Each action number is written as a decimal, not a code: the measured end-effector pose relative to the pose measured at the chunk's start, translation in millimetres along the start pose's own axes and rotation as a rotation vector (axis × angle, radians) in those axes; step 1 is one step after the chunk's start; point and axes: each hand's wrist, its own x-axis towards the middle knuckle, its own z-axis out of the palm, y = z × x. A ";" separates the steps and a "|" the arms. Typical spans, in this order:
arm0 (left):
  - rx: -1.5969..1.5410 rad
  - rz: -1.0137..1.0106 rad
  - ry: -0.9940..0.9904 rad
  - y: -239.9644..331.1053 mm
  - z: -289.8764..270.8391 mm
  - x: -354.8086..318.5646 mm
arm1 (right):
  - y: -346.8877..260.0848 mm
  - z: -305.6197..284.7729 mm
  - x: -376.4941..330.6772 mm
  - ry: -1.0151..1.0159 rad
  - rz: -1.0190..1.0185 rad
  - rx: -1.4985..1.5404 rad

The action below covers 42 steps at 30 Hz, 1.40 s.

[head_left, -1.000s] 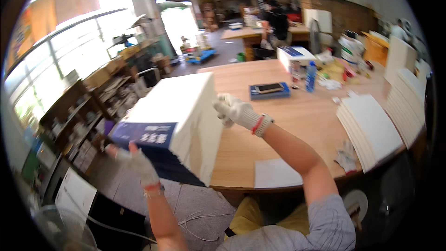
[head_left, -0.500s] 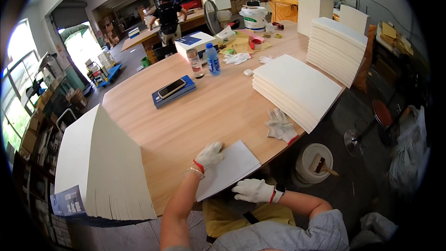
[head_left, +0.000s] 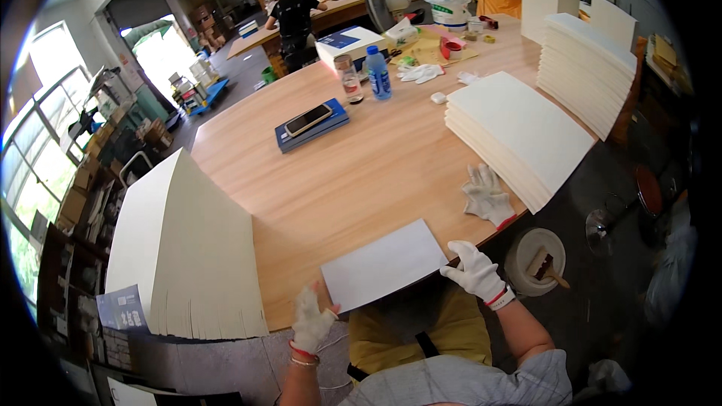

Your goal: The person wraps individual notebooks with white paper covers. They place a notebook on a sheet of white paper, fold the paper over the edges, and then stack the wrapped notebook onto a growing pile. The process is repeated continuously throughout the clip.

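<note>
A thin white sheet stack (head_left: 385,265) lies at the near edge of the wooden table, right in front of me. My left hand (head_left: 312,319), in a white glove whose fingertips look bare, is slightly blurred beside the stack's near left corner, fingers stretched out and nothing in them. At the right corner is my right hand (head_left: 477,274), also gloved, its thumb and fingers apart around that corner; whether it touches the paper I cannot tell. A spare white glove (head_left: 489,197) with a red cuff rests on the table farther right.
A tall pale paper block (head_left: 203,256) stands at left. Fanned paper piles (head_left: 519,131) and a taller stack (head_left: 587,68) sit at right. A phone (head_left: 308,119) lies on a blue book, near two bottles (head_left: 378,75). Below the right edge is a bucket (head_left: 519,263) with a brush.
My left hand has left the paper's top and moved down to its near left corner. My right hand has gone up to the right corner. The view has shifted.
</note>
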 end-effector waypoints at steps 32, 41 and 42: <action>-1.411 -0.870 -0.841 408.6 232.0 180.9 | 45.8 -145.4 -51.8 0.207 0.028 -0.029; -1.646 -0.640 -0.822 401.0 319.6 236.6 | 51.9 -134.1 -38.3 0.137 -0.051 0.093; -1.658 -0.630 -0.768 400.9 321.6 238.5 | 50.6 -132.8 -35.2 0.118 0.000 0.149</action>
